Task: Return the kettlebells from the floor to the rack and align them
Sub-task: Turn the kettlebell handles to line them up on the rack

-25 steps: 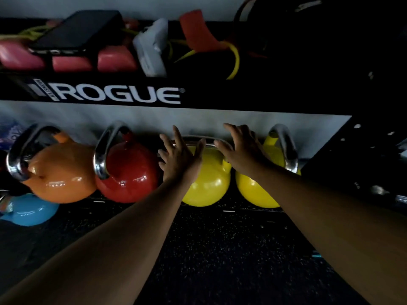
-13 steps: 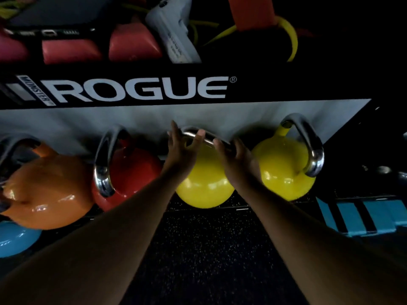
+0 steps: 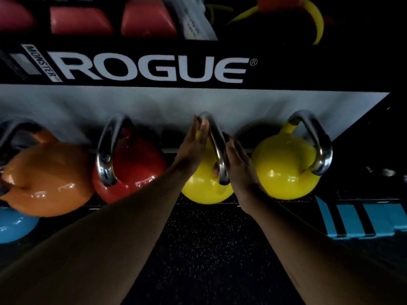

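On the rack (image 3: 220,89), the middle yellow kettlebell (image 3: 204,190) has its steel handle (image 3: 217,148) running near to far between both flat, unclosed grips, left hand (image 3: 193,144) and right hand (image 3: 239,166) pressing its sides equally close.

One head-worn wide-angle camera supplies the single view. It looks forward and steeply down, close to the lower shelf of the rack (image 3: 154,69), whose branded rail crosses the upper frame. Both forearms enter from the bottom corners and converge at centre. The row of kettlebells (image 3: 284,168) spans the middle, the speckled floor (image 3: 209,249) fills the bottom. Straight edges bow toward the frame borders.
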The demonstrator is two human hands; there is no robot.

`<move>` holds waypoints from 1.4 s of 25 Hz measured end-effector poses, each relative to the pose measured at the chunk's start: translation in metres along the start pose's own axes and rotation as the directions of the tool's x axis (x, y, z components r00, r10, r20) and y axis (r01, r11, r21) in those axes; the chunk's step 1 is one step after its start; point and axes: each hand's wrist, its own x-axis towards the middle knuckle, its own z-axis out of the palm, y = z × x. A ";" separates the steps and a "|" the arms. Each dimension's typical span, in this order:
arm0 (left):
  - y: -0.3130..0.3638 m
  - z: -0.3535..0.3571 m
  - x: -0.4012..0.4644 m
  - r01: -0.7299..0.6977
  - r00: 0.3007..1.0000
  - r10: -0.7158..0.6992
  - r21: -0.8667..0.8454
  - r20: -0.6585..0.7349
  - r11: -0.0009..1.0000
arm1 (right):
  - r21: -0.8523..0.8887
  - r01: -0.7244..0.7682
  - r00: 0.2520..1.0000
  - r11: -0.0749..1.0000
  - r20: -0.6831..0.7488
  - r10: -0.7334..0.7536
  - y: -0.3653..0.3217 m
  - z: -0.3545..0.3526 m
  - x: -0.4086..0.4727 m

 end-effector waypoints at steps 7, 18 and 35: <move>-0.009 0.009 0.002 -0.012 0.998 0.011 -0.011 -0.069 1.000 | -0.077 0.007 0.999 0.997 0.034 -0.004 -0.010 0.008 0.011; -0.015 0.002 0.029 -0.009 1.000 0.009 -0.007 0.022 1.000 | 0.108 0.002 0.999 0.994 0.048 -0.007 0.001 0.013 0.017; -0.028 0.007 0.032 -0.036 0.999 0.038 -0.071 0.030 0.997 | 0.050 0.095 0.993 0.994 0.070 -0.098 0.025 0.009 0.004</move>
